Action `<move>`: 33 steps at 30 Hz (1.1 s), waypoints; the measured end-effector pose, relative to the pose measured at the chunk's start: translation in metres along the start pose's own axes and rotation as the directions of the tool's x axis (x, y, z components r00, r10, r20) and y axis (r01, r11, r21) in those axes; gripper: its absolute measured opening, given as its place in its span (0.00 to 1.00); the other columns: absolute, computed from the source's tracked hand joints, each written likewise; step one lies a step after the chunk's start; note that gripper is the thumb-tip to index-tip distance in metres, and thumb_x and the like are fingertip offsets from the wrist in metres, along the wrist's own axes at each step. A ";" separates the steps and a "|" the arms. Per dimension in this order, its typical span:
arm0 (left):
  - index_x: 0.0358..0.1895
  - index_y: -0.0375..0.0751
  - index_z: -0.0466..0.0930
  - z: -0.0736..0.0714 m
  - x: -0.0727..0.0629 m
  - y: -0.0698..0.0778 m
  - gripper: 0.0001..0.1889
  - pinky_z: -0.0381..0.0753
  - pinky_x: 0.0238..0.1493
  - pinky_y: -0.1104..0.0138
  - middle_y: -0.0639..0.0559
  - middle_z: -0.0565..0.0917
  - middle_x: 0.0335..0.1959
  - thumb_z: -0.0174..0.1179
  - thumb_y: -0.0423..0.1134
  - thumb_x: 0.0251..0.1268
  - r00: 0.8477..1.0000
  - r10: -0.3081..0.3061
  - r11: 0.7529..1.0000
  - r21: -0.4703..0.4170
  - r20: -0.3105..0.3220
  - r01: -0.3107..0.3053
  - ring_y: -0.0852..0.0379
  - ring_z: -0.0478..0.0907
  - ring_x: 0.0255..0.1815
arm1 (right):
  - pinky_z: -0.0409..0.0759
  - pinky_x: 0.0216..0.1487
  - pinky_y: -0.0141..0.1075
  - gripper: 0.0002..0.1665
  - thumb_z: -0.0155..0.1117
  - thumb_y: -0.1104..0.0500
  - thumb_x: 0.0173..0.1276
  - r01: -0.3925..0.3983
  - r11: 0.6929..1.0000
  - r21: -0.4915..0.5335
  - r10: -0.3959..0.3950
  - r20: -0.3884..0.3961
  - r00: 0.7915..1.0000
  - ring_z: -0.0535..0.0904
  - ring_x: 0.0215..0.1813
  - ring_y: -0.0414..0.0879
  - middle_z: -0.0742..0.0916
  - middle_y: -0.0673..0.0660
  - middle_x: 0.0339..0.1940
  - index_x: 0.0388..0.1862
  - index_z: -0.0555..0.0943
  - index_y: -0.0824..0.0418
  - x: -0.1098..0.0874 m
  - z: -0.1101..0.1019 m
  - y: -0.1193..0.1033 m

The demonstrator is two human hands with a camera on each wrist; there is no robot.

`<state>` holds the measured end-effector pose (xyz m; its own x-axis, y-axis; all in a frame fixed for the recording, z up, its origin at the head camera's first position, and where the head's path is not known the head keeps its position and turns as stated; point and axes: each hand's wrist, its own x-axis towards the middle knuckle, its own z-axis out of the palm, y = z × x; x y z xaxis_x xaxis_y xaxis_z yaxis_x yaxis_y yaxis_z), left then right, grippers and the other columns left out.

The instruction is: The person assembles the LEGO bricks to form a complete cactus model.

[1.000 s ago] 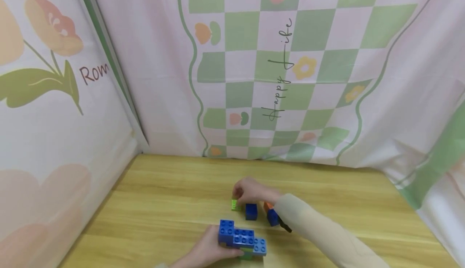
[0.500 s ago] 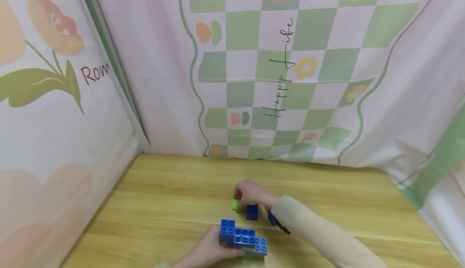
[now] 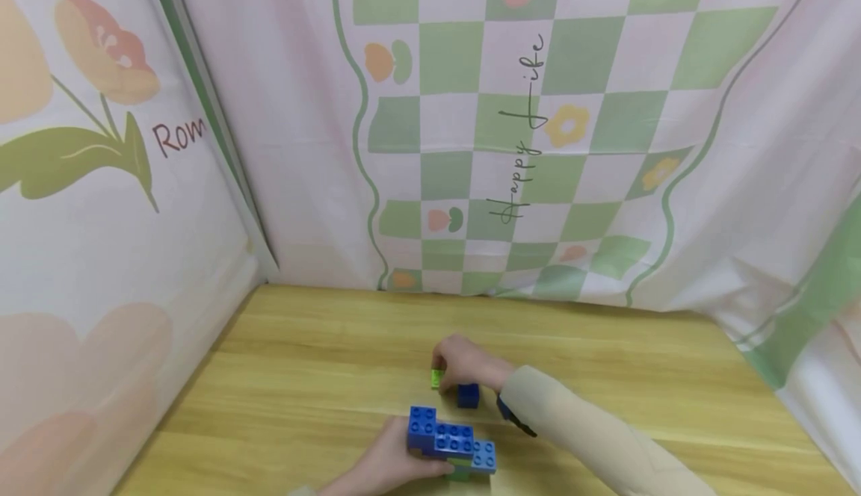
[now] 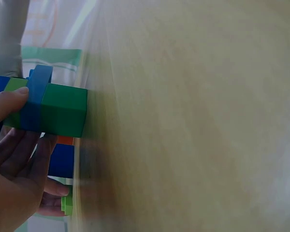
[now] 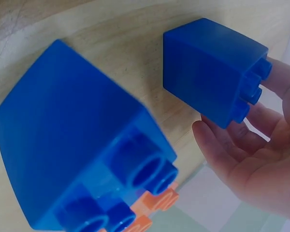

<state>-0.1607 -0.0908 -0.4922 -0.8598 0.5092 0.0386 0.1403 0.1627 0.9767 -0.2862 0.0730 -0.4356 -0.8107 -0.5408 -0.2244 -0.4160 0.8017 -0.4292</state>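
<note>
My left hand (image 3: pixel 390 460) grips a stack of toy building blocks (image 3: pixel 454 438), blue on top with a light blue and green parts. The left wrist view shows the thumb pressed on a light green block of this stack (image 4: pixel 35 104), above its dark green end. My right hand (image 3: pixel 466 361) reaches down to a small lime green building block (image 3: pixel 436 379) on the table, pinching it with thumb and fingertips. That block is hidden in the right wrist view, where a blue block (image 5: pixel 208 72) stands in front of the hand (image 5: pixel 261 150).
Between the hands stands a blue block (image 3: pixel 468 396). Another blue block (image 5: pixel 72 140) is close to the right wrist, with an orange block (image 5: pixel 157 199) beside it. The wooden table (image 3: pixel 303 361) ends at a printed curtain (image 3: pixel 444 145) behind and a white side panel (image 3: pixel 121 272).
My right hand has dipped slightly at the lime green block. The orange block has become covered by the right arm in the head view. My left hand keeps its grip on the stack.
</note>
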 end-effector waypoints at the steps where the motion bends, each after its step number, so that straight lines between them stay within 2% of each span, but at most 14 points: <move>1: 0.53 0.47 0.84 0.000 0.000 0.000 0.21 0.82 0.50 0.75 0.55 0.90 0.46 0.74 0.41 0.54 1.000 0.010 1.000 0.003 0.001 -0.010 0.67 0.86 0.45 | 0.80 0.39 0.36 0.13 0.79 0.63 0.49 -0.002 1.000 -0.005 0.002 -0.002 1.000 0.76 0.33 0.41 0.84 0.50 0.30 0.33 0.85 0.57 0.000 0.000 0.000; 6: 0.52 0.46 0.84 0.001 0.000 -0.001 0.21 0.82 0.51 0.75 0.54 0.90 0.46 0.74 0.40 0.53 1.000 0.030 1.000 0.006 0.002 -0.030 0.68 0.86 0.45 | 0.80 0.39 0.36 0.12 0.78 0.62 0.50 -0.010 1.000 -0.026 0.010 -0.008 1.000 0.76 0.33 0.41 0.84 0.49 0.30 0.33 0.85 0.56 -0.001 0.001 -0.001; 14: 0.53 0.48 0.84 0.001 0.001 0.000 0.21 0.82 0.51 0.75 0.55 0.90 0.46 0.74 0.41 0.53 1.000 -0.007 1.000 0.005 0.000 0.007 0.67 0.86 0.46 | 0.81 0.41 0.36 0.11 0.78 0.60 0.53 0.001 0.999 -0.055 -0.001 -0.007 1.000 0.77 0.35 0.40 0.85 0.49 0.31 0.34 0.85 0.56 -0.001 0.000 0.000; 23: 0.53 0.49 0.84 0.000 0.002 0.001 0.21 0.81 0.52 0.75 0.55 0.90 0.46 0.74 0.40 0.52 0.999 -0.036 0.999 0.000 -0.009 0.036 0.66 0.86 0.46 | 0.81 0.40 0.38 0.11 0.78 0.62 0.53 0.110 0.990 -0.092 -0.115 -0.047 0.992 0.77 0.36 0.43 0.86 0.52 0.32 0.35 0.85 0.60 -0.006 -0.007 0.002; 28: 0.53 0.49 0.83 0.001 0.002 0.006 0.22 0.81 0.52 0.76 0.55 0.90 0.47 0.74 0.38 0.52 0.997 -0.072 0.997 -0.010 -0.008 0.072 0.66 0.86 0.46 | 0.82 0.40 0.37 0.12 0.78 0.61 0.53 0.119 0.989 -0.090 -0.125 -0.057 0.991 0.79 0.36 0.43 0.87 0.53 0.33 0.36 0.85 0.61 -0.012 -0.012 0.002; 33: 0.53 0.49 0.83 0.001 0.001 0.007 0.22 0.81 0.53 0.75 0.53 0.90 0.48 0.74 0.37 0.52 0.997 -0.078 0.997 0.010 -0.018 0.078 0.66 0.86 0.46 | 0.83 0.42 0.39 0.13 0.76 0.63 0.54 0.138 0.987 -0.078 -0.143 -0.062 0.988 0.80 0.38 0.45 0.88 0.55 0.35 0.39 0.85 0.63 -0.018 -0.018 0.003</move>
<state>-0.1602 -0.0878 -0.4855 -0.8769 0.4795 -0.0334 0.0779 0.2104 0.9745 -0.2808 0.0897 -0.4171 -0.7667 -0.6331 -0.1063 -0.5549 0.7369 -0.3861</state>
